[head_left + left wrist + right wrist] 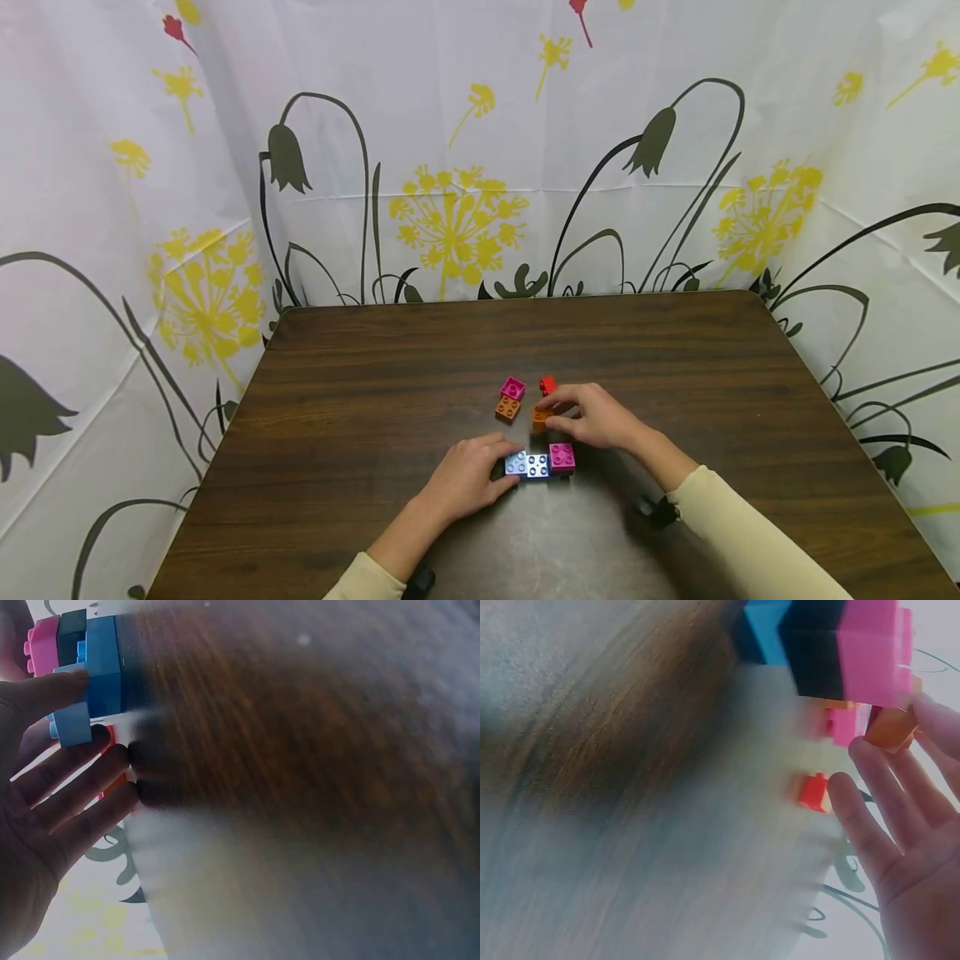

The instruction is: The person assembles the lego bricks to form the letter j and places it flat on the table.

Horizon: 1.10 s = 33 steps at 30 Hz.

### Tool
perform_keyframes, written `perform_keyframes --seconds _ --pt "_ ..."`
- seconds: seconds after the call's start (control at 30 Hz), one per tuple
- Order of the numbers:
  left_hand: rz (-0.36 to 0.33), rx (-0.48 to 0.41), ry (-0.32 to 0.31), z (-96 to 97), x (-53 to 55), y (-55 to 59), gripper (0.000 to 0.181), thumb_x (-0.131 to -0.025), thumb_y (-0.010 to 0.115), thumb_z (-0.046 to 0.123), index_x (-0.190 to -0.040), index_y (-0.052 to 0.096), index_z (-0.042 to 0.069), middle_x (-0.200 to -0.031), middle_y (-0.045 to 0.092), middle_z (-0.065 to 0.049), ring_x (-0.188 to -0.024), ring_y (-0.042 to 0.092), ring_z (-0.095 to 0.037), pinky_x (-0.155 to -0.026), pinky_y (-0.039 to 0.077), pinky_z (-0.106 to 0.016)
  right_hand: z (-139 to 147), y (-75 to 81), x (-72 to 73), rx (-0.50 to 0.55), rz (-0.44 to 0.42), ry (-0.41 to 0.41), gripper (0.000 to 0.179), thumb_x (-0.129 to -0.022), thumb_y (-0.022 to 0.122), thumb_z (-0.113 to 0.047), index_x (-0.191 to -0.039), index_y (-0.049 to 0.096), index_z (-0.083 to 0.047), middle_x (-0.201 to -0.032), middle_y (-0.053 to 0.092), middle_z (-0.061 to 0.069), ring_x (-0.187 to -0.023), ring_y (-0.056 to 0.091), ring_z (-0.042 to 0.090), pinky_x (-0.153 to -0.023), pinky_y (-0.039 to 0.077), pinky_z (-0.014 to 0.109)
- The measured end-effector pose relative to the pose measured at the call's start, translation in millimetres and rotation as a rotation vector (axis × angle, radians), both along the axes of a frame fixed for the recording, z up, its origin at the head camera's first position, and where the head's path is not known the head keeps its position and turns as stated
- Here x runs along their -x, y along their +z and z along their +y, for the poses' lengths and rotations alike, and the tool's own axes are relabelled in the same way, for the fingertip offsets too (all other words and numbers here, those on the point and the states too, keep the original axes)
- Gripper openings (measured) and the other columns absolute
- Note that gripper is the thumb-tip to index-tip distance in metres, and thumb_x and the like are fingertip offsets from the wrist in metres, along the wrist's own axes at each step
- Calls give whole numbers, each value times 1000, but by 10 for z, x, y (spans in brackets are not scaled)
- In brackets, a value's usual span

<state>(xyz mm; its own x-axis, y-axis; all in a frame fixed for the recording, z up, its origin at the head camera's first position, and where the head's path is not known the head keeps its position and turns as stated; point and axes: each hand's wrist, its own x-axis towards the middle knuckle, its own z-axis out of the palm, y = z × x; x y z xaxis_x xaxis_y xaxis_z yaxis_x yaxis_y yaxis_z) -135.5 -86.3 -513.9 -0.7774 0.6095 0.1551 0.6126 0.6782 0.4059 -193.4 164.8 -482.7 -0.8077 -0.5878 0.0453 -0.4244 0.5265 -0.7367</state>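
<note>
My left hand (467, 477) pinches a light blue toy building brick (515, 462) between thumb and fingers. It sits at the left end of a small built row, beside a blue brick (537, 465). At the row's right end a magenta brick (562, 457) stands on a dark brick (817, 649). Just behind the row, my right hand (596, 417) grips an orange brick (892, 729) between thumb and fingertips. In the right wrist view this orange brick appears tilted, its studs mostly hidden.
Behind the row, a second orange brick (507, 408) and another magenta brick (513, 388) lie close together. A red brick (548, 385) rests just past my right fingertips. All are on a dark wooden table (360, 383), with a flowered curtain (487, 133) behind it.
</note>
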Motion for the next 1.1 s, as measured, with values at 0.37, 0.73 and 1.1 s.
perform_keyframes --seconds 0.37,0.73,1.1 --pt "-6 12 3 3 -7 9 37 -85 78 32 -117 71 16 -94 63 9 -79 57 -4 -72 51 -30 224 64 -270 28 -17 -9 26 -90 74 -24 -115 71 -18 -109 67 -6 -97 63 13 -80 54 31" --pt "-5 10 8 -5 -9 12 36 -85 78 33 -117 71 16 -93 62 9 -79 57 -4 -71 50 -30 257 78 -409 45 23 11 25 -89 75 -23 -113 72 -20 -109 67 -11 -99 62 11 -78 55 33" --pt "1 -3 1 -11 -11 9 37 -85 78 33 -117 71 16 -93 62 9 -78 55 -4 -70 50 -29 234 94 -482 2 163 34 27 -84 79 -20 -111 74 -23 -107 66 -15 -95 63 7 -74 55 33"
